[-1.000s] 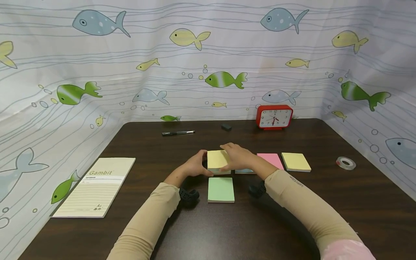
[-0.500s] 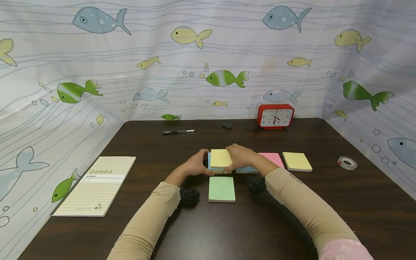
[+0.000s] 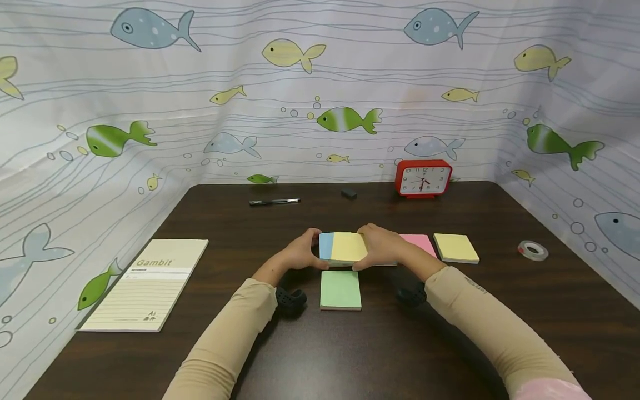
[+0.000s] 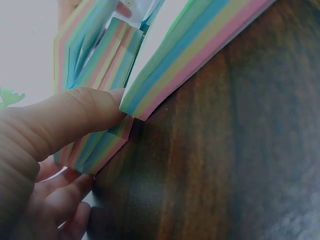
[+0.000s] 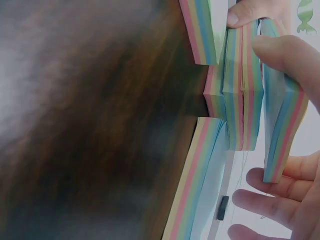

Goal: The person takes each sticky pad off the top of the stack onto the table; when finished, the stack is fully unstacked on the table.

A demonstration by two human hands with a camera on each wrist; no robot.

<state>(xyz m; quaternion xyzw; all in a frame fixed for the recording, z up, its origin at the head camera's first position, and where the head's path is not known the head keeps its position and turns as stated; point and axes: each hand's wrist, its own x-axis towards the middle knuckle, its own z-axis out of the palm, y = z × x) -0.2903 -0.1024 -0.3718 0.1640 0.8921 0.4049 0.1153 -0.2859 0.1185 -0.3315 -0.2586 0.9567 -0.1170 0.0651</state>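
In the head view, a stack of sticky note pads stands mid-table, its blue top [image 3: 326,246] bared at the left. My left hand [image 3: 300,251] grips the stack's left side, thumb in front; the left wrist view shows striped pad edges [image 4: 102,147] between thumb and fingers. My right hand [image 3: 382,247] holds the yellow sticky note pad [image 3: 350,247], which overhangs the stack to the right. Seen from the right wrist, this pad [image 5: 284,135] sits between thumb and fingers, tilted apart from the stack. A green sticky note pad [image 3: 340,290] lies just in front.
To the right lie a pink pad [image 3: 421,244], partly hidden by my arm, another yellow pad [image 3: 456,248] and a tape roll [image 3: 533,250]. A notebook [image 3: 145,286] lies left. Behind are a pen [image 3: 275,202], a small black block [image 3: 349,194] and a red clock [image 3: 423,179].
My right hand has moved right with the yellow pad, baring the blue pad beneath at its left. My left hand has stayed at the stack.
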